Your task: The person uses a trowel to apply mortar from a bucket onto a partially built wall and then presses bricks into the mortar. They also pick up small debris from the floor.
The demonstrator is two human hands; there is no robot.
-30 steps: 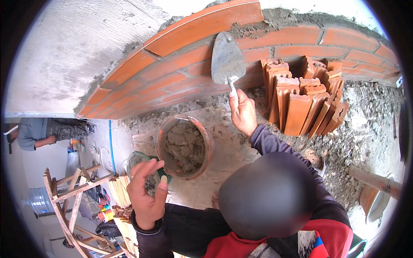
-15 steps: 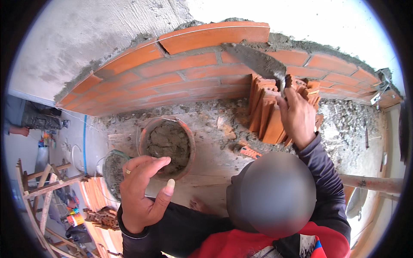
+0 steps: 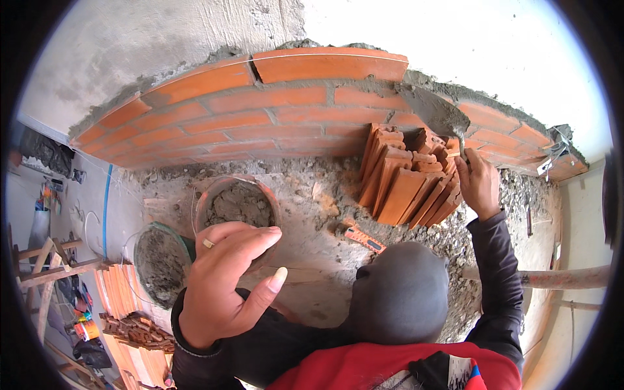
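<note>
My right hand grips the handle of a mortar-smeared trowel. Its blade points left, close to the face of a curved-looking brick wall, just below the right end of a top-course brick. Rough grey mortar lies along the wall top right of that brick. Below the trowel stand several orange clay bricks, upright in a cluster. My left hand, with a ring on one finger, is held empty, thumb apart from the bent fingers. It partly hides a bucket of mortar.
Left of that bucket sits a second mortar container. An orange slotted tool lies on the mortar-littered floor. More bricks and a wooden frame are at left. A pipe crosses at right. A thin string runs along the wall top.
The trowel has moved right along the wall, from below the top-course brick to its right end. My left hand covers more of the bucket. The whole view has shifted slightly.
</note>
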